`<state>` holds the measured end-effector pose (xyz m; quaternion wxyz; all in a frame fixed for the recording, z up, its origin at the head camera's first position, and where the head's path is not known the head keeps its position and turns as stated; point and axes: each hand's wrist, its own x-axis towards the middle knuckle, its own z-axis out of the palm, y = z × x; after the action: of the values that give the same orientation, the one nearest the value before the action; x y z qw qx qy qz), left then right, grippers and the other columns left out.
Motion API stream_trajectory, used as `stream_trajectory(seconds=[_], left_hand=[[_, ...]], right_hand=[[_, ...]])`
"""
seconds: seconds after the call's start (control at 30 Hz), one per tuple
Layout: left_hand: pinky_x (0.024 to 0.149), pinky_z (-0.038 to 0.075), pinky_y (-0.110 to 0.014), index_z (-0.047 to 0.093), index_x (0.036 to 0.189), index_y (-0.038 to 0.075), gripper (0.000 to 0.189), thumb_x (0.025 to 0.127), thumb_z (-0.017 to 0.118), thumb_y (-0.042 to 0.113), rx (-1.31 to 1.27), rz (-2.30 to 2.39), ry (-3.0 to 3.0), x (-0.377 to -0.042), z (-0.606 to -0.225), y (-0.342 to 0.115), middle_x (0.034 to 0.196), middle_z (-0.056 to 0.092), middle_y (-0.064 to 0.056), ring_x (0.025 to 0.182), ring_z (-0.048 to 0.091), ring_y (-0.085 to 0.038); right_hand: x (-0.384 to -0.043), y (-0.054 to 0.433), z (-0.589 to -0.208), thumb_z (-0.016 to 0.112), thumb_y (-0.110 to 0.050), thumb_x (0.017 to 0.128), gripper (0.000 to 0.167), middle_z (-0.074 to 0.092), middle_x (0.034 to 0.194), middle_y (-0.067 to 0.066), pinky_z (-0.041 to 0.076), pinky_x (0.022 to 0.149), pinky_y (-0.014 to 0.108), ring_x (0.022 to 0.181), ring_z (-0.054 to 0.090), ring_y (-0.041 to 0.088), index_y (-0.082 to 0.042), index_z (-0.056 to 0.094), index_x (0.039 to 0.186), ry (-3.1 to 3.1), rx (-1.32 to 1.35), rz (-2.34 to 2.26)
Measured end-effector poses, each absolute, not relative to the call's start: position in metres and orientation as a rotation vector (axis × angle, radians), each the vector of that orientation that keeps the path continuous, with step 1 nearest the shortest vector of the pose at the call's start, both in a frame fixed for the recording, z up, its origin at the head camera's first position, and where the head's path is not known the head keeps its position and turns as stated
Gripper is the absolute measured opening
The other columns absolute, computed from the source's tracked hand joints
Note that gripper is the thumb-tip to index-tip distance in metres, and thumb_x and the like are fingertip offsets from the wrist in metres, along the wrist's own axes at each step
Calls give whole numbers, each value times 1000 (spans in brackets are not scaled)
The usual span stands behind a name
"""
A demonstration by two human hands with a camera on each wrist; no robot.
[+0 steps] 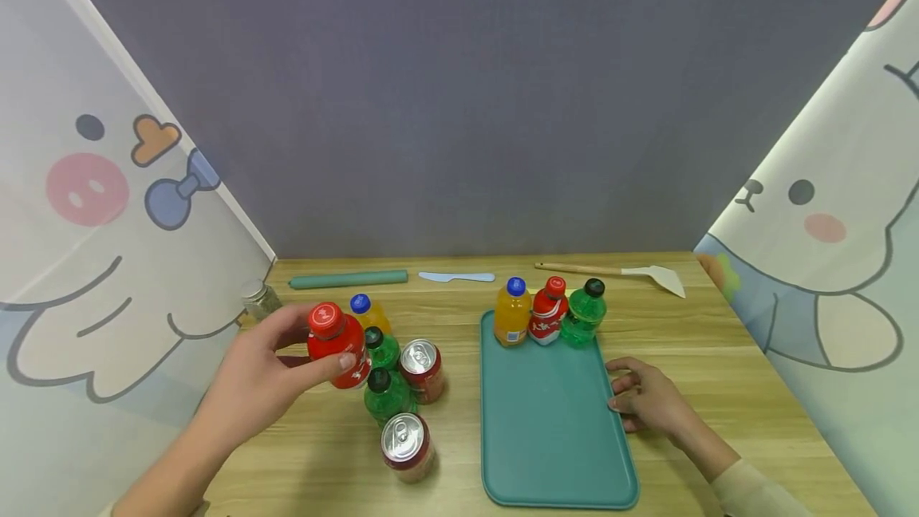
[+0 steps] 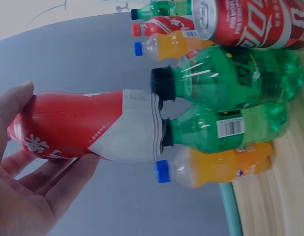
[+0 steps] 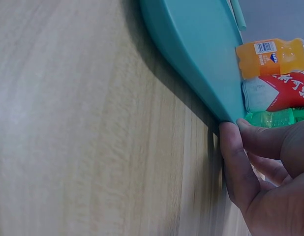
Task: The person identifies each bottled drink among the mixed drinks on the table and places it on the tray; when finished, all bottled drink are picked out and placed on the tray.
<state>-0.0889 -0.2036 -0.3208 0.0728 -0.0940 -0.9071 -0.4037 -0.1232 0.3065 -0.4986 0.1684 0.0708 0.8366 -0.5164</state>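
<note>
My left hand [image 1: 267, 365] grips a red bottle with a white lower part [image 2: 78, 125] and holds it up in the air. Close beside it stand two green bottles with black caps [image 1: 388, 396], an orange soda bottle with a blue cap [image 1: 370, 313] and two red cola cans [image 1: 408, 447]. With thumb and fingers, my right hand [image 1: 646, 399] pinches the right rim of a teal tray [image 1: 553, 429]. Along the tray's far end stand an orange soda bottle [image 1: 513, 314], a red bottle [image 1: 549, 313] and a green bottle [image 1: 584, 314].
At the table's back edge lie a teal rod [image 1: 349, 279], a pale blue knife [image 1: 457, 277] and a spatula with a wooden handle [image 1: 610, 270]. A shaker jar [image 1: 260, 298] stands at the back left. Panels enclose the wooden table [image 1: 725, 413] at the back and sides.
</note>
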Motion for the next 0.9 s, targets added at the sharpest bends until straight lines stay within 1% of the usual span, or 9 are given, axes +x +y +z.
stream_trajectory(seconds=[0.1,0.2,0.33,0.53,0.73,0.87,0.9], left_hand=[[73,60,-25,64,129,20,53,84,86,35,-300,-1209,-2728,-94,-314,-201,113,73,-1,99,72,-24],[70,61,-26,63,131,19,54,85,86,36,-300,-1225,-2738,-98,-310,-199,117,72,-4,101,72,-28],[72,61,-29,63,130,21,55,85,85,40,-274,-1250,-2764,-101,-305,-193,118,71,-3,103,72,-28],[73,60,-34,63,130,20,53,85,86,36,-356,-1312,-2730,-109,-301,-177,113,73,-3,102,72,-26],[75,59,-35,64,128,23,52,84,87,36,-457,-1351,-2747,-122,-300,-154,116,71,5,101,71,-21],[77,59,-36,64,126,25,51,82,88,35,-483,-1423,-2761,-135,-303,-134,116,70,7,101,69,-22],[77,60,-36,64,126,24,50,82,87,35,-496,-1445,-2760,-139,-305,-129,117,70,6,102,69,-22]], right_hand=[[-124,306,-499,74,9,86,63,59,104,18,61,57,41,77,64,24,4,47,143,2381,191,-1477],[-124,306,-500,75,8,86,64,59,104,17,61,57,40,77,64,24,4,47,143,2391,178,-1474],[-123,307,-500,75,8,86,63,59,105,17,61,57,40,77,64,24,3,47,143,2397,178,-1467],[-122,307,-501,75,8,86,63,59,104,17,61,57,40,77,64,24,3,48,143,2395,201,-1463],[-122,306,-503,74,8,86,63,59,104,17,61,57,40,77,64,24,3,48,143,2390,219,-1463],[-123,306,-503,74,8,87,62,59,104,17,61,57,40,77,64,23,3,48,143,2405,210,-1453],[-123,306,-502,74,8,87,61,60,104,17,61,57,40,77,64,23,3,49,143,2409,209,-1450]])
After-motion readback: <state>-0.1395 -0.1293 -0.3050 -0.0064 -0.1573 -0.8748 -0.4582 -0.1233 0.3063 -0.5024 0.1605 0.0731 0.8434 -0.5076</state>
